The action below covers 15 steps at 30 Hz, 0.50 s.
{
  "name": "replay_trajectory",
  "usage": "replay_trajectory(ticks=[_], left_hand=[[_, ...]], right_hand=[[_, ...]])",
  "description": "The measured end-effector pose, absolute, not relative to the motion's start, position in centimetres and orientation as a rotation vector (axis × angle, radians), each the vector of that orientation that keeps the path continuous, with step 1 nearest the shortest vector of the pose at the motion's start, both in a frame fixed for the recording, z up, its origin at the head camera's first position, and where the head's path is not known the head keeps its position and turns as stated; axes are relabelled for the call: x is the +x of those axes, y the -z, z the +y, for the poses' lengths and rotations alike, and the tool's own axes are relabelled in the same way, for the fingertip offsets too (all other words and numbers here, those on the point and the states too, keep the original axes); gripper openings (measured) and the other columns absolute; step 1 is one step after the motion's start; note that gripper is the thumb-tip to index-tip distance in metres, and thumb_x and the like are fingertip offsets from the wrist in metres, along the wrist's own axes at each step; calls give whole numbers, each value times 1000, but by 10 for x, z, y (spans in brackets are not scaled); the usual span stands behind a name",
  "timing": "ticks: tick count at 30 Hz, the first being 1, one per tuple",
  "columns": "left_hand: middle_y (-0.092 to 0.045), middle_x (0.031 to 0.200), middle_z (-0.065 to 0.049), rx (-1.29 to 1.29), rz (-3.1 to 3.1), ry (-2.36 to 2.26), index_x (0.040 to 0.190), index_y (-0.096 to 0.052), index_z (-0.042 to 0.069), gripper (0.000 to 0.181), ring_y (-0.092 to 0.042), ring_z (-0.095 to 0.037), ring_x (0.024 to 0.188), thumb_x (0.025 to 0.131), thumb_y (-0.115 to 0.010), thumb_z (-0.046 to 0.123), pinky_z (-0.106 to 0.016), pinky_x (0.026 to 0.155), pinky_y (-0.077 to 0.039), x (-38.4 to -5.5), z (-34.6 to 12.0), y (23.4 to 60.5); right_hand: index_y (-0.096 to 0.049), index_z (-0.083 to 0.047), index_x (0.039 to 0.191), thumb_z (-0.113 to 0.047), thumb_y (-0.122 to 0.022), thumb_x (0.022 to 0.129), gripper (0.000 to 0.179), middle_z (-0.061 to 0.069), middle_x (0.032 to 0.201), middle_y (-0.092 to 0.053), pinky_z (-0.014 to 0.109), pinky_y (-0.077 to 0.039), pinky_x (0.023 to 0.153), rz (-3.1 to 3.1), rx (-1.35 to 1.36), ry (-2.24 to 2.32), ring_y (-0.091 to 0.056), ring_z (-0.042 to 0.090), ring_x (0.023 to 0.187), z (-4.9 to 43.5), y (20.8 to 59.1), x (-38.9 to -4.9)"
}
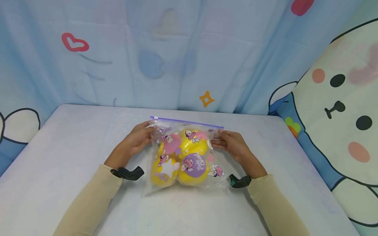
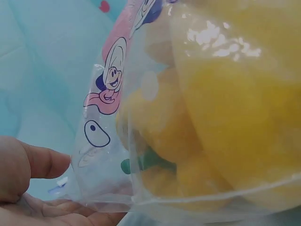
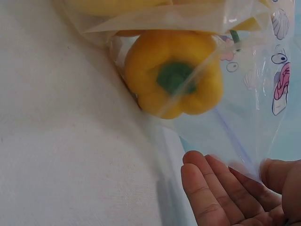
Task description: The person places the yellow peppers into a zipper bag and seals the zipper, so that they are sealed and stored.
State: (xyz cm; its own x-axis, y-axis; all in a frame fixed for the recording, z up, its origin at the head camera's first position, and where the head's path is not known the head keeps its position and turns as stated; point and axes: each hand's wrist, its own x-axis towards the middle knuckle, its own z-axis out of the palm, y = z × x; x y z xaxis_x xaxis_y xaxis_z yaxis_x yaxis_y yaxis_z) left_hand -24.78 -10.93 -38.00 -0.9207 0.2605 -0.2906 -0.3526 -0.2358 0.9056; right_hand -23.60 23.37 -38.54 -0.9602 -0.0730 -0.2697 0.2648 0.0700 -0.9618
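A clear printed zip bag (image 1: 219,181) sits upright or slightly tilted on the table, with several yellow bell peppers (image 1: 193,146) inside. Its purple zip strip (image 1: 189,122) runs along the top, and a small white slider (image 1: 155,117) shows at the left end. My left hand (image 1: 138,138) pinches the bag's upper left corner. The upper right corner is between the thumb and fingers of my right hand (image 1: 234,144). One yellow bell pepper (image 3: 174,75) shows its green stem through the plastic in the right wrist view. Cartoon prints partly hide the contents.
A pale cloth covers the table (image 1: 53,183). Behind it hangs a light blue curtain (image 1: 177,65) with printed shapes, and a large cartoon face (image 1: 325,131) is printed at the right. Each wrist wears a black band.
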Motion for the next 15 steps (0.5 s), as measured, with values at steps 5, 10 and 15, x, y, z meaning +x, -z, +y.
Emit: replay_trajectory(ticks=[5,10,15], left_hand=[[-29,150,-20,-133,1607,-2237,156,-7,5,65,-36,-27,134,102,-43,9,-35,105,-38,-248,-113,381],[-14,158,-19,-147,1680,-2218,156,-7,7,68,-20,-32,144,101,-46,13,-43,111,-28,-248,-120,379],[-14,159,-18,-99,2032,-2018,156,-9,8,70,-23,-34,143,101,-49,21,-46,111,-27,-248,-125,375]], right_hand=[[-33,11,141,-42,-46,100,69,22,125,-61,34,-52,85,2102,123,1945,-67,24,104,239,386,-236],[-27,6,148,-49,-44,99,76,21,133,-56,34,-51,86,2188,75,1849,-64,27,109,244,383,-236],[-35,6,145,-43,-40,103,65,21,132,-57,34,-52,84,2288,56,1767,-64,27,109,248,381,-236]])
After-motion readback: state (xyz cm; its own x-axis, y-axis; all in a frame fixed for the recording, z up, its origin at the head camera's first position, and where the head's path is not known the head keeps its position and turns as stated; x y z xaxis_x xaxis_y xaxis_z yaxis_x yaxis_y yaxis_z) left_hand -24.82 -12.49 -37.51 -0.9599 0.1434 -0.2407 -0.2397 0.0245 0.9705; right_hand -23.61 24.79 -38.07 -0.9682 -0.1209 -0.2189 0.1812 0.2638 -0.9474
